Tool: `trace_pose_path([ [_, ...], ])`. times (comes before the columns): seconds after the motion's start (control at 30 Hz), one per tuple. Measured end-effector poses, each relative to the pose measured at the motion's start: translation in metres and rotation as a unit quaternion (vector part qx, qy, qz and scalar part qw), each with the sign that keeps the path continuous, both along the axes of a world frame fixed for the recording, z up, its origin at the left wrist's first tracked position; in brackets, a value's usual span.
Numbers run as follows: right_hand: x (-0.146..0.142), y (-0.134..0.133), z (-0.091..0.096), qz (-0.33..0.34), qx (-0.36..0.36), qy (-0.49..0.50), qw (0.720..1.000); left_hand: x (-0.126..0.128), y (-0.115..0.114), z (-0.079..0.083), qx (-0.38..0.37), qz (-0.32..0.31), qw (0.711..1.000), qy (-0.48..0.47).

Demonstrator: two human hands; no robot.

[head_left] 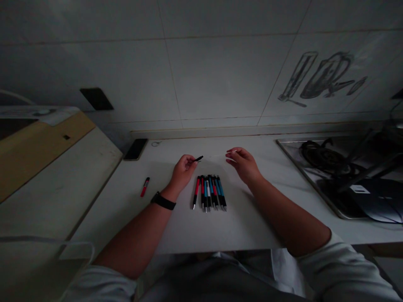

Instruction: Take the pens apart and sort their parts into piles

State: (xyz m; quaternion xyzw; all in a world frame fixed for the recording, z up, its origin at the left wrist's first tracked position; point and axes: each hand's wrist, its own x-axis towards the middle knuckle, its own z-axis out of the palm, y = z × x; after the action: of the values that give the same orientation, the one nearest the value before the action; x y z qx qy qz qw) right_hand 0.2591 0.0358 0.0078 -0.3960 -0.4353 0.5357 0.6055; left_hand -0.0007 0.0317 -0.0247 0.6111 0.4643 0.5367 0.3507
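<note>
My left hand [183,170], with a black band on its wrist, pinches a small black pen part [199,158] that sticks out to the right. My right hand [243,162] is curled above the white counter [252,218], its fingertips pinched on something pale and too small to make out. Between and just in front of both hands lies a row of several pens [210,193], red, blue and black, side by side. A lone red pen piece [145,186] lies to the left of my left hand.
A dark phone [135,149] lies at the back of the counter by the tiled wall. A gas stove [330,161] with a dark pan lid [378,199] fills the right side. A wooden board [34,147] sits on the lower surface at left.
</note>
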Motion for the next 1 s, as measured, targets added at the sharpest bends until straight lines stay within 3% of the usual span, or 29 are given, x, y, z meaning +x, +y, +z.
trace_pose_path([
  [0.17,0.036,0.022,0.026,-0.092,0.077,-0.055,0.991,-0.003,0.005,-0.002,-0.003,0.033,0.999,-0.009],
  [0.3,0.045,0.050,0.041,-0.070,0.090,-0.163,0.980,-0.002,0.005,-0.005,0.001,0.031,1.000,-0.001],
  [0.4,0.036,0.077,0.041,-0.068,0.095,-0.244,0.963,-0.001,0.006,-0.006,-0.002,0.025,1.000,0.005],
  [0.47,0.026,0.094,0.037,-0.075,0.078,-0.339,0.935,-0.001,0.007,-0.008,-0.006,0.023,1.000,0.003],
  [0.57,0.009,0.110,0.024,-0.075,0.044,-0.491,0.867,-0.001,0.009,-0.011,-0.005,0.017,1.000,-0.004],
  [0.7,-0.006,0.116,0.001,-0.050,0.029,-0.610,0.790,0.000,0.009,-0.013,-0.007,0.011,1.000,-0.008],
  [0.87,-0.011,0.116,-0.021,-0.016,0.019,-0.661,0.750,0.002,0.007,-0.011,-0.015,0.000,1.000,-0.010],
  [1.0,-0.013,0.117,-0.026,-0.017,0.013,-0.680,0.733,0.002,0.006,-0.009,-0.012,-0.002,1.000,-0.007],
])
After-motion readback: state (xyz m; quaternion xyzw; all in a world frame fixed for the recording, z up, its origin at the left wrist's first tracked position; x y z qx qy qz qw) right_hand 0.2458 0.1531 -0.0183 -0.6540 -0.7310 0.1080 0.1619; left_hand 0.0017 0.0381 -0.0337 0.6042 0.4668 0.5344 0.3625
